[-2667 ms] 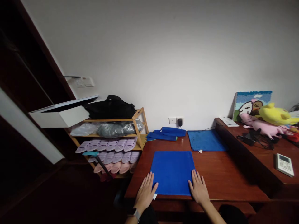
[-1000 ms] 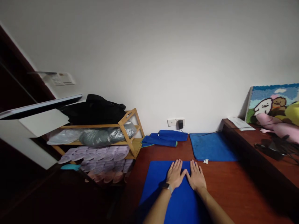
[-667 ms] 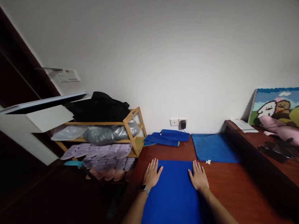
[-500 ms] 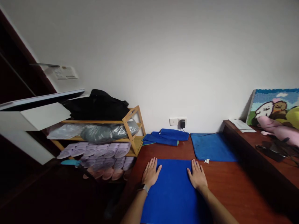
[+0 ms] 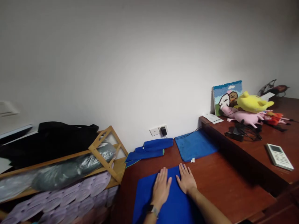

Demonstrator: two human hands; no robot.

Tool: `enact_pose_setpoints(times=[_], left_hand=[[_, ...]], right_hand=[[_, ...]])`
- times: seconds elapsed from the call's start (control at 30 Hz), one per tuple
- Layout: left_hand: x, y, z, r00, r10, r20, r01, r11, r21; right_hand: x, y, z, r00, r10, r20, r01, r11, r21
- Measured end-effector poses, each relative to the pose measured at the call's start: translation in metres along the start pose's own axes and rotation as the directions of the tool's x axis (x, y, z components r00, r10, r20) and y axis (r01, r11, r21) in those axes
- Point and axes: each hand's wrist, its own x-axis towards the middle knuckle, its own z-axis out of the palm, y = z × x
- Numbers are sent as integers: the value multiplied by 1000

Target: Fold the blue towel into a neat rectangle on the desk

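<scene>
A smooth, straight-edged cloth is overlaid by the left hand and right hand, both opened flat, nothing gripped.

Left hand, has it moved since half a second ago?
Yes: the left hand moved right, away from the left edge of the wooden table.
</scene>
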Motion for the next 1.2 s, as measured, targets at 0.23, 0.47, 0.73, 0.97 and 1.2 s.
enact_pose_setpoints(times=[0.23,0.47,0.73,0.97,1.2], left_hand=[[6,40,17,985,2,173,6,999,-42],[-76,-101,-2,932,-351,88,342,934,104],[-90,-106,-6,927,-375,17,374,926,46],[-89,-109,-2,925,-380,15,380,925,30],[-86,-109,-12,917,-392,73,388,920,62]], right_hand=[[0,2,3,1000,-7,26,7,999,-32],[0,5,13,1000,9,-8,-9,1000,-15],[-4,2,7,999,21,34,-19,998,-67],[-53,5,13,999,30,-11,-30,998,-58],[-71,2,12,999,42,28,-40,996,-75]])
